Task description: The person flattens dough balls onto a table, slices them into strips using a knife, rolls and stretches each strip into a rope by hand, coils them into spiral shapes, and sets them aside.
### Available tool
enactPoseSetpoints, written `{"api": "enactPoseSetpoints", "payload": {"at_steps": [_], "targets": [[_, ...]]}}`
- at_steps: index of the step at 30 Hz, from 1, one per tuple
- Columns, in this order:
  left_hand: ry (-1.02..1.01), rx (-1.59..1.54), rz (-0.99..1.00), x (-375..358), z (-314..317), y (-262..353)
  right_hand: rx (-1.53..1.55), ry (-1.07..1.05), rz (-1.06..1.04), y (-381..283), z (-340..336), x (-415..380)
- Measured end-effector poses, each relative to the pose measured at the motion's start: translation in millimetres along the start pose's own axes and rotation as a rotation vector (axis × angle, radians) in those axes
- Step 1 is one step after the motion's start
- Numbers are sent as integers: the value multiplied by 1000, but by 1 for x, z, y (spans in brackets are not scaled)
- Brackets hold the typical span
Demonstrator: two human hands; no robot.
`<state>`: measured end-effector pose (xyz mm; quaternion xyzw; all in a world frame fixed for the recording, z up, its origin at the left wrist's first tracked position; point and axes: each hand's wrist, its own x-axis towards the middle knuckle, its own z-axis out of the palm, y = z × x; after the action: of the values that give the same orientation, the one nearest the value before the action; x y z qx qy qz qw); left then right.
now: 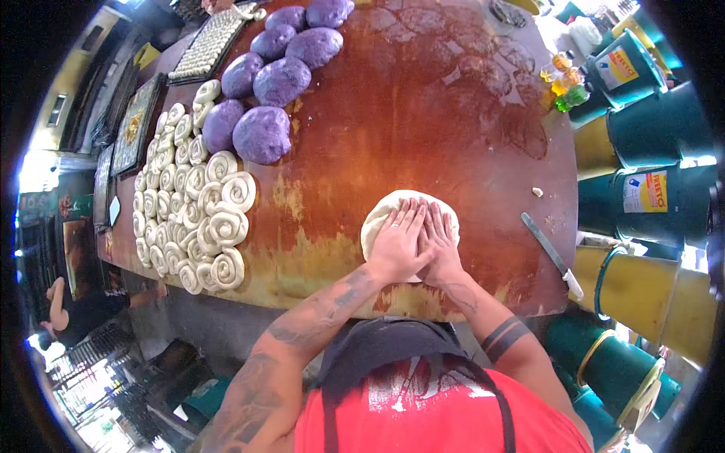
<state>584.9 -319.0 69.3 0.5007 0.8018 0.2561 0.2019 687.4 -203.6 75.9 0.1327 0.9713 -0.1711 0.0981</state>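
A round piece of white dough (381,215) lies on the wooden worktable near its front edge. My left hand (400,243) presses flat on the dough, its fingers stretched forward. Beside it, touching along the thumbs, my right hand (441,245) also lies flat on the dough with fingers extended. Both palms cover the dough's middle and near side, so that part is hidden. To the right, a knife (547,247) with a white handle rests on the table, and a small dough scrap (537,192) sits just beyond it.
Several coiled dough rolls (226,226) crowd the table's left side. Large purple dough balls (262,134) sit behind them, near a tray of small dough pieces (208,49). Bottles (572,97) stand at the right edge, with green buckets (664,124) beyond. A worn wet patch (483,75) marks the far tabletop.
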Motion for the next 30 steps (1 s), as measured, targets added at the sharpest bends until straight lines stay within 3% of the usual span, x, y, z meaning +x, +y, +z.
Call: {"api": "enactPoseSetpoints", "payload": {"at_steps": [1, 2, 3, 6, 12, 15, 18, 19, 22, 26, 28, 30], "targets": [[-51, -127, -36, -1, -13, -2, 22, -59, 13, -1, -7, 0], [-113, -255, -71, -4, -21, -4, 54, 21, 24, 0, -9, -4], [-33, -120, -7, -15, -17, -6, 88, 100, 38, 3, -7, -11], [-106, 138, 188, -44, 37, -22, 104, 170, 7, 15, 29, -32], [-143, 212, 242, -30, 35, -7, -139, 236, 83, 34, 84, -35], [-91, 166, 240, -13, 21, 4, 41, 250, 53, 27, 39, -33], [-457, -170, 77, 13, -24, 9, 146, 60, 132, 19, -13, -23], [-584, -170, -125, 20, -63, 26, 206, -46, 186, 12, -27, -23], [35, 41, 112, -9, 19, -18, 103, 174, 15, 18, 17, -5], [38, 195, 146, -1, 19, -22, 30, 252, 32, 18, 34, 5], [66, 189, 149, 7, 15, -21, 6, 199, 27, 24, 27, 13], [-73, 176, 118, 17, 21, -37, -65, -5, 100, 21, 5, 24]]}}
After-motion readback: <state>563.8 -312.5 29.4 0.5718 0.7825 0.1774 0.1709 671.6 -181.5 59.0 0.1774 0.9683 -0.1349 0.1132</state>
